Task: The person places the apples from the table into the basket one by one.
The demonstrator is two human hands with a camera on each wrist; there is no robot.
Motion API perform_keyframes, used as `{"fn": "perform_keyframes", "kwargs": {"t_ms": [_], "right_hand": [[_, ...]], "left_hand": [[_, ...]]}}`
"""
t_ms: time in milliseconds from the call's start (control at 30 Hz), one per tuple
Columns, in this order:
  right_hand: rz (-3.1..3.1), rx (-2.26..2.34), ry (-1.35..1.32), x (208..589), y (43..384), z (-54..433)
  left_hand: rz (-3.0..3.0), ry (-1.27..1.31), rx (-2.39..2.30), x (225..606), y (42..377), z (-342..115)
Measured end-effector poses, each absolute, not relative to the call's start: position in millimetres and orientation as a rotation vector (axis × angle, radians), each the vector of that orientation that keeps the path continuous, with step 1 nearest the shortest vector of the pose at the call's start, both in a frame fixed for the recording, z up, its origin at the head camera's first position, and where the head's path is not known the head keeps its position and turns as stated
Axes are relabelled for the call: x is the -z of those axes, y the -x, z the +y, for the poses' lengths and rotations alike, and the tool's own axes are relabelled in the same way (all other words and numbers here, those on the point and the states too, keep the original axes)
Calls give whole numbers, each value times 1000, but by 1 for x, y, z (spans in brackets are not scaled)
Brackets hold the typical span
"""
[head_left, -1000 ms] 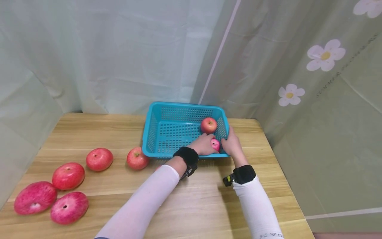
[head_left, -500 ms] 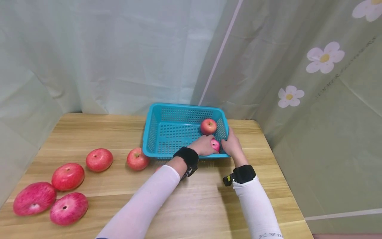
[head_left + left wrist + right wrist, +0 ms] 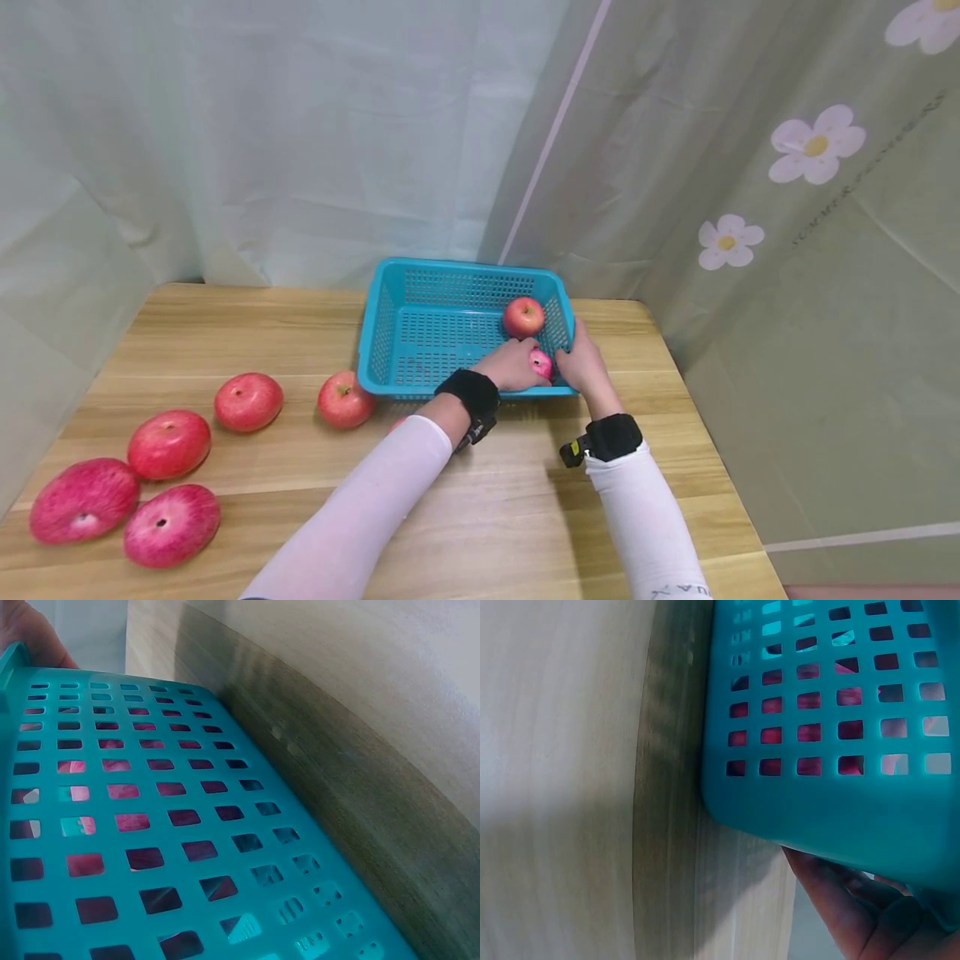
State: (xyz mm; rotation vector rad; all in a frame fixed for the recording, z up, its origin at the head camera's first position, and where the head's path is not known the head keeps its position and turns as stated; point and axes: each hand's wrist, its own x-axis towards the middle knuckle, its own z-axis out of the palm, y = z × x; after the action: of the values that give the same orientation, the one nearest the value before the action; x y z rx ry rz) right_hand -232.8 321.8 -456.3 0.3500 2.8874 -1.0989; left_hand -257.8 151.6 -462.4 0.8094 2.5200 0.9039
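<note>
A blue perforated basket (image 3: 365, 346) stands near the back of the wooden table. Inside its front right corner, my left hand (image 3: 510, 365) holds a pinkish-red apple (image 3: 541, 363), its fingers partly hidden behind the fruit. My right hand (image 3: 585, 367) grips the basket's right rim, thumb on the inner side. Behind the held apple, a second red apple (image 3: 523, 317) lies against the right wall. Through the holes of the basket wall (image 3: 802, 802), pink-red fruit shows in the right wrist view, with the right hand's fingers (image 3: 840, 907) under the corner.
Left of the basket lies a red apple (image 3: 346, 400); another (image 3: 398, 422) is mostly hidden by the left forearm. Several more apples, including a round red one (image 3: 249, 402) and a dark pink one (image 3: 172, 526), spread across the table's left side. A curtain (image 3: 337, 150) hangs behind.
</note>
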Motion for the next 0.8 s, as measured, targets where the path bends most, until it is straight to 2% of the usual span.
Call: {"fn": "perform_keyframes", "kwargs": {"t_ms": [800], "right_hand": [[2886,1109,-327,455,232,323]], "left_hand": [[2595,-823,-860,459,257,151]]}}
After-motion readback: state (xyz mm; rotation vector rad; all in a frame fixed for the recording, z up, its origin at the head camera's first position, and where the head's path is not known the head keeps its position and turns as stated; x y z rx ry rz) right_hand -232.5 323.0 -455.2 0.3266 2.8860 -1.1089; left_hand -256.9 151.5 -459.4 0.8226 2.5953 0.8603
